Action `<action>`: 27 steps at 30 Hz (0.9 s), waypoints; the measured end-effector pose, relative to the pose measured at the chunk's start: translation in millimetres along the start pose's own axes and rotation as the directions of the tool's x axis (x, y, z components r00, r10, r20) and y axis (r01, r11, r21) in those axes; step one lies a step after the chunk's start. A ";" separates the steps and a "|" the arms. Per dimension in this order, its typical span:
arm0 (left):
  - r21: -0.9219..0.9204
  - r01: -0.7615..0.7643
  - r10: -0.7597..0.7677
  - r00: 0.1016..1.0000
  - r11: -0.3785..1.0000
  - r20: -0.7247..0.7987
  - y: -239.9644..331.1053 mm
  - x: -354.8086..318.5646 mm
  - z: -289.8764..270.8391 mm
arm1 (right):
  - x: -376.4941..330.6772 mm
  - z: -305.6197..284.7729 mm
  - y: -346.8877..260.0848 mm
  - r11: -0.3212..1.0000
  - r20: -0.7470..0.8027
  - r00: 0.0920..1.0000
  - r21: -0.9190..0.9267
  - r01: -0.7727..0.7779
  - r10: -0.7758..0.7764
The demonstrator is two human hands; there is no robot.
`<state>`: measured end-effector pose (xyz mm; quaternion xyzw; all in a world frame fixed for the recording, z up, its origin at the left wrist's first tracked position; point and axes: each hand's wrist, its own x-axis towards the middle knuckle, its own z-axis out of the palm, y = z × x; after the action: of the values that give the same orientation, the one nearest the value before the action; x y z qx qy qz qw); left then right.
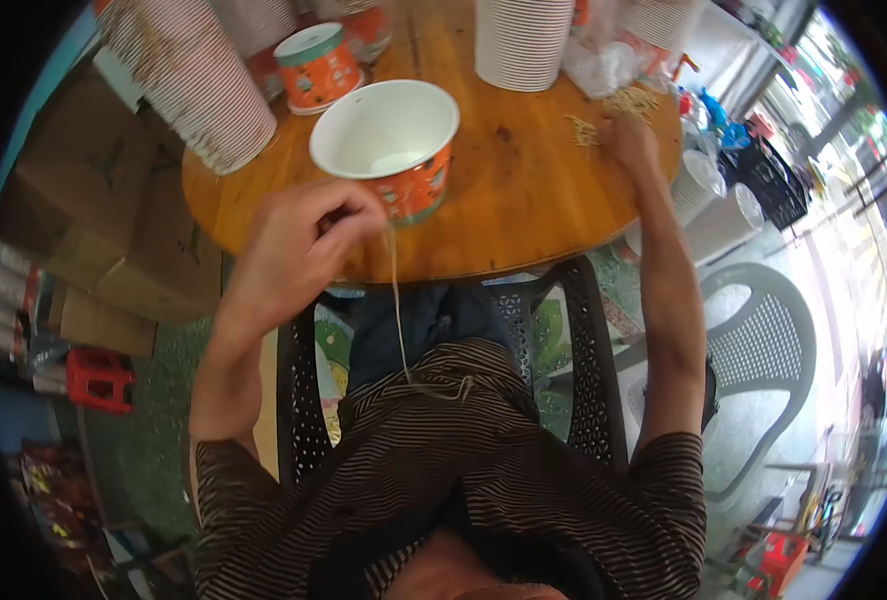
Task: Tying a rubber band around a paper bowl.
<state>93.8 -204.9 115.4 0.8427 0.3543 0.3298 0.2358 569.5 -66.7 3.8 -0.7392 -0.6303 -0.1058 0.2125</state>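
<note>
My left hand (299, 245) is closed in a pinch at the near left of the table, just in front of an orange paper bowl (404, 192) with a white inside and a green base band. From its fingertips a thin pale string (397, 300) hangs down, its lower end curling over my striped shirt. The bowl stands upright and looks empty. My right hand (632, 142) is stretched to the table's right side, at a small pile of short pale strips (629, 101). Its fingers are small and blurred there, so what they hold cannot be made out.
A tall stack of paper bowls (199, 85) leans at the left, another stack (525, 45) stands at the back. An upside-down orange bowl (317, 70) sits behind the upright one. Clear plastic bags (604, 68) lie back right. Cardboard boxes (114, 190) and a grey chair (764, 350) flank the table.
</note>
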 end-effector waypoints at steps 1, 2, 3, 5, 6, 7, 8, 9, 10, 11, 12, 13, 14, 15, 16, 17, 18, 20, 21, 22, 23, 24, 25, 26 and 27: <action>-0.002 0.015 -0.015 1.000 1.000 0.017 -7.8 5.8 4.4 | -12.8 -21.6 -21.2 0.999 -0.086 0.996 -0.052 0.011 -0.016; -0.005 0.042 -0.042 0.999 0.999 0.029 -13.8 6.1 7.2 | -24.4 -42.6 -53.3 0.997 -0.162 0.985 0.026 0.072 -0.067; -0.011 0.053 -0.052 0.998 0.999 0.040 -15.3 7.3 10.4 | -40.3 -64.3 -83.0 0.988 -0.242 0.966 0.096 0.120 -0.094; -0.007 0.015 -0.015 0.999 1.000 0.037 -17.3 8.1 24.4 | -81.1 -96.2 -137.9 0.749 -0.065 0.995 0.655 0.103 -0.080; 0.004 -0.035 0.035 0.999 0.999 0.032 -19.3 7.3 31.3 | -104.8 -112.0 -166.4 0.593 0.154 0.974 0.805 -0.026 -0.167; 0.032 -0.087 0.086 0.995 0.996 0.046 -18.2 6.3 37.3 | -127.4 -122.7 -188.7 0.426 0.336 0.898 0.883 -0.195 -0.285; 0.030 -0.090 0.088 0.995 0.996 0.047 -16.9 6.1 42.9 | -145.7 -123.7 -202.1 0.365 0.429 0.834 0.881 -0.301 -0.348; 0.053 -0.109 0.106 0.993 0.993 0.055 -17.0 3.4 47.5 | -157.9 -118.9 -213.2 0.306 0.505 0.752 0.861 -0.406 -0.424; 0.073 -0.136 0.131 0.989 0.988 0.072 -15.2 2.1 50.3 | -166.8 -108.8 -220.0 0.248 0.499 0.746 0.866 -0.433 -0.440; 0.037 -0.086 0.082 0.991 0.996 0.107 -13.0 -0.7 50.7 | -173.2 -95.5 -222.6 0.189 0.492 0.740 0.868 -0.460 -0.458; 0.040 -0.087 0.082 0.991 0.995 0.107 -14.5 -3.9 50.4 | -176.0 -86.0 -222.3 0.160 0.502 0.723 0.857 -0.489 -0.475; 0.071 -0.065 0.058 0.993 0.995 0.107 -18.7 -8.0 50.2 | -177.2 -79.5 -221.7 0.159 0.499 0.723 0.858 -0.488 -0.478; 0.102 -0.044 0.033 0.994 0.994 0.108 -21.8 -11.8 49.2 | -177.4 -74.6 -221.5 0.173 0.516 0.715 0.849 -0.499 -0.472; 0.104 -0.042 0.030 0.994 0.994 0.108 -23.0 -15.6 48.0 | -178.0 -70.3 -221.4 0.187 0.533 0.706 0.839 -0.511 -0.466; 0.106 0.000 -0.013 0.992 0.994 0.125 -24.0 -19.2 46.8 | -178.9 -66.3 -221.4 0.185 0.534 0.705 0.839 -0.512 -0.468; 0.109 0.042 -0.057 0.988 0.993 0.144 -25.4 -21.8 45.7 | -179.9 -62.7 -221.3 0.195 0.517 0.715 0.851 -0.487 -0.472; 0.111 0.046 -0.062 0.988 0.993 0.144 -27.2 -24.1 44.4 | -180.9 -59.1 -221.5 0.205 0.499 0.722 0.863 -0.461 -0.478; 0.136 0.036 -0.059 0.983 0.990 0.171 -31.4 -27.8 42.4 | -183.8 -51.8 -219.0 0.234 0.506 0.703 0.860 -0.454 -0.500; 0.136 0.042 -0.065 0.983 0.990 0.174 -34.9 -29.6 40.7 | -185.3 -51.2 -219.0 0.263 0.513 0.684 0.857 -0.443 -0.518; 0.134 0.030 -0.053 0.984 0.991 0.168 -39.4 -30.6 38.6 | -185.8 -52.4 -218.7 0.261 0.516 0.681 0.855 -0.449 -0.519; 0.131 0.019 -0.040 0.986 0.991 0.162 -42.5 -31.4 37.2 | -185.2 -55.4 -218.5 0.238 0.503 0.705 0.863 -0.447 -0.500; 0.128 0.019 -0.041 0.985 0.992 0.170 -41.9 -29.7 35.7 | -184.3 -57.1 -216.8 0.215 0.489 0.732 0.871 -0.442 -0.475; 0.119 0.074 -0.083 0.994 0.990 0.066 -39.0 -27.3 32.8 | -182.9 -52.9 -212.7 0.213 0.493 0.732 0.869 -0.447 -0.470; 0.105 0.128 -0.125 0.991 0.986 -0.038 -38.2 -25.5 31.6 | -180.7 -46.1 -207.4 0.178 0.471 0.753 0.880 -0.441 -0.459; 0.124 0.155 -0.139 0.981 0.980 -0.132 -40.6 -24.1 30.6 | -178.8 -42.8 -205.8 0.144 0.447 0.773 0.891 -0.431 -0.450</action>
<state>85.2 -202.1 59.9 0.8061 0.4507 0.3384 0.1804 340.5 -220.7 3.1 -0.3929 -0.5727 0.5882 0.4144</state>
